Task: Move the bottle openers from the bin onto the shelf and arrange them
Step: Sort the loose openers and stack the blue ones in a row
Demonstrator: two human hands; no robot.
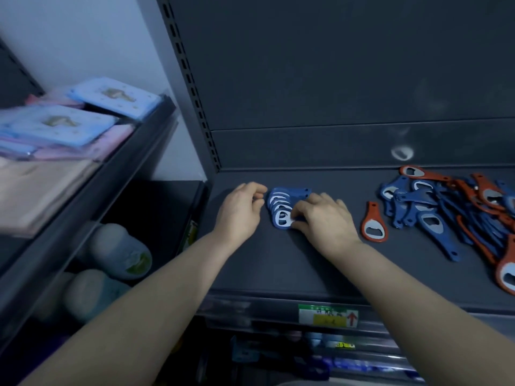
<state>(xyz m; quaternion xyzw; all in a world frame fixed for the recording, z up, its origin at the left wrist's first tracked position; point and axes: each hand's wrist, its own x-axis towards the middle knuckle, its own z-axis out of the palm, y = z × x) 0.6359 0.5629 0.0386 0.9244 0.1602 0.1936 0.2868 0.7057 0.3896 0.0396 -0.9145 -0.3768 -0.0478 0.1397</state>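
Several blue bottle openers (281, 207) lie overlapped in a neat row on the dark shelf (278, 260), near its left end. My right hand (323, 215) pinches the nearest opener of that row with thumb and fingers. Just left of the row, my left hand (242, 210) has its fingers curled, the tips at the row's far end. A single red opener (373, 224) lies to the right. Further right is a loose heap of blue and red openers (451, 213). No bin is in view.
The shelf's back panel (334, 79) rises behind the openers. A price label (327, 316) sits on the shelf's front edge. To the left, another rack holds packaged flat goods (64, 126) above and pale round containers (119, 252) below.
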